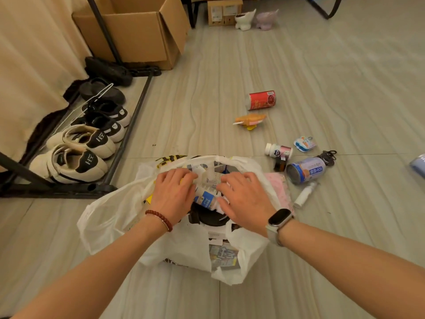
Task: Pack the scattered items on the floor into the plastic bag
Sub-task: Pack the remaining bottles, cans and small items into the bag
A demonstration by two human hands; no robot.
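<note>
A white plastic bag lies open on the floor in front of me, with boxes and bottles inside. My left hand rests flat on the contents at the bag's left side. My right hand curls its fingers and thumb round a white bottle with a blue label in the bag's mouth. To the right on the floor lie a red can, an orange toy, a small white bottle, a blue-and-white packet, a big blue-labelled can, a white spray bottle and a pink pad.
A black shoe rack with several shoes stands at the left. A large open cardboard box is behind it. Two small pots sit at the far wall. Black hair ties and a blue object lie at the right.
</note>
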